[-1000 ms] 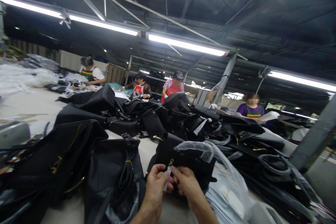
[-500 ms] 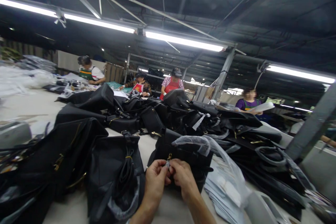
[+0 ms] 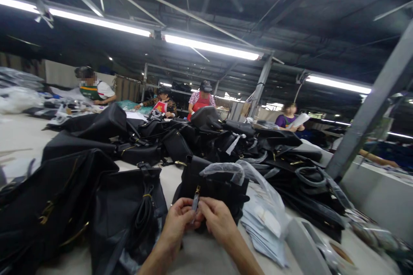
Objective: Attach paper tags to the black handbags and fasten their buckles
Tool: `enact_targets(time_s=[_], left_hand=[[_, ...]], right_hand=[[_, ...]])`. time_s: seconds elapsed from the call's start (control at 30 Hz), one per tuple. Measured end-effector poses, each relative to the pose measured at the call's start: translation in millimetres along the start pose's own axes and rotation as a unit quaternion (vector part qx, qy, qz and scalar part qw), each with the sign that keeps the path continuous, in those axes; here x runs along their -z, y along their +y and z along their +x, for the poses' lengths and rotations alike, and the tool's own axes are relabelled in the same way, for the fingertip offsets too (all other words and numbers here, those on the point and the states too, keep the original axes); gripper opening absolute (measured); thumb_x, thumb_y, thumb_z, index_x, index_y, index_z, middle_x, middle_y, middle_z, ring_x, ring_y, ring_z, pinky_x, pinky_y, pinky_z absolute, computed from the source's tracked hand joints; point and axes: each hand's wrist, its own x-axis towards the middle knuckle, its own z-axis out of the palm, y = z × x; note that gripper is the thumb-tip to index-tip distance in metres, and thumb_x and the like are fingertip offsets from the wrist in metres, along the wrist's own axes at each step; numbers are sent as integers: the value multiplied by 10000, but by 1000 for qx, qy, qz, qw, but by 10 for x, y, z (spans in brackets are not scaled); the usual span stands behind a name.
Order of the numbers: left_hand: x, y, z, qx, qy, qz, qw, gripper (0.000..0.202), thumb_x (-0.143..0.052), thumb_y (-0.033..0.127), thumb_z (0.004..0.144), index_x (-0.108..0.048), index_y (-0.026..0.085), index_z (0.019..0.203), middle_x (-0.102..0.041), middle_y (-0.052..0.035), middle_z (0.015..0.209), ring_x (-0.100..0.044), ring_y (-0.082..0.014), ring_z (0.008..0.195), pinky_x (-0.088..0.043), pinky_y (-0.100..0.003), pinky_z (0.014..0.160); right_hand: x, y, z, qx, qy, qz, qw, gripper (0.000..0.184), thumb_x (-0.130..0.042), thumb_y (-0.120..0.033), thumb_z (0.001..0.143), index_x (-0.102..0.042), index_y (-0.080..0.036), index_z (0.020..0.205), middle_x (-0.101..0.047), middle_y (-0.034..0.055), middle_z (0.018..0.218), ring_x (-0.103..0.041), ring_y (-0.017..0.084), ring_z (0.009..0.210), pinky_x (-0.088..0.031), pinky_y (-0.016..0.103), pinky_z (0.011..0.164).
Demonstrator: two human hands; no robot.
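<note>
Lower left bag: a black bag (image 3: 74, 193) lies on the pale table (image 3: 19, 137), with gold-coloured metal parts on its front.
Bag with cord: next to it is a second black bag (image 3: 111, 206), which carries a coiled black cord (image 3: 144, 212).
Left hand: at the lower centre, the left hand (image 3: 179, 217) is pinching the lower end of the small tab between thumb and fingers.
Small tab: the small tab (image 3: 195, 201) is between the two hands, at their fingertips, hanging under a gold-coloured clasp (image 3: 197, 190).
Front bag: this black front bag (image 3: 214, 185) stands just behind the hands, near the centre of the frame.
Right hand: the right hand (image 3: 215, 217) has its fingers bent, with the thumb at the right edge of the tab; whether it also pinches, I cannot tell.
Lower right: pale papers (image 3: 258, 236) lie beside the front bag, and farther right is a tape roll (image 3: 342, 254).
</note>
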Motion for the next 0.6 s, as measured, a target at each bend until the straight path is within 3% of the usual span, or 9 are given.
enact_targets(time_s=[0.07,0.13,0.2,0.23,0.3,0.37,0.47,0.53,0.6], left_hand=[[19,29,18,8,1,11,1000,431,-872,312,538,-610,147,839,-712,-33,709,-681,-156,630,-519,-245,600],[21,62,30,17,9,25,999,439,-864,322,551,-605,157,865,-724,-42,750,-695,-165,658,-525,-246,608],[11,83,28,22,15,30,999,456,-852,364,562,-595,163,880,-726,-42,745,-691,-162,643,-523,-244,591],[8,84,23,24,18,27,999,470,-846,400,564,-590,164,879,-724,-40,728,-685,-157,619,-517,-240,573],[16,61,7,31,30,16,999,509,-835,487,555,-573,170,855,-711,-30,676,-667,-148,560,-498,-229,533],[59,8,-13,37,49,11,998,531,-819,549,556,-555,180,832,-700,-21,643,-657,-144,520,-478,-220,506],[190,-100,-42,46,62,19,997,508,-802,567,588,-549,195,824,-697,-15,636,-665,-153,511,-456,-215,489],[301,-171,-55,56,51,29,997,502,-812,565,580,-558,201,816,-690,-4,618,-666,-159,503,-437,-212,477],[407,-234,-58,64,31,34,997,517,-832,574,543,-568,205,791,-683,4,591,-656,-157,481,-420,-210,471]], right_hand=[[163,-135,-147,28,30,-65,997,304,-574,-426,818,-729,-167,858,-643,7,588,-478,113,403,-349,231,397],[403,-345,-210,98,140,-143,975,324,-542,-434,863,-728,-193,974,-678,28,668,-540,146,462,-430,261,455],[660,-593,-139,223,250,-228,914,301,-547,-403,879,-716,-217,1045,-719,77,903,-651,224,758,-522,336,724],[772,-713,-53,277,255,-273,885,324,-567,-387,868,-694,-223,1117,-701,100,1060,-637,268,958,-495,392,876],[933,-909,183,323,214,-338,858,493,-651,-347,807,-604,-215,1280,-604,126,1295,-513,319,1215,-375,481,1048],[1009,-1037,438,287,111,-341,888,703,-737,-257,718,-511,-201,1382,-602,136,1303,-508,324,1226,-351,492,1060],[1026,-1140,715,143,-50,-227,962,854,-777,-116,613,-476,-168,1410,-732,63,918,-666,255,873,-492,403,863],[1010,-1180,811,68,-119,-158,978,782,-781,-123,615,-533,-119,1357,-688,-1,642,-641,201,583,-523,332,621],[982,-1205,874,7,-135,-60,989,625,-789,-142,634,-626,-77,1233,-618,-23,502,-537,149,398,-451,263,428]])
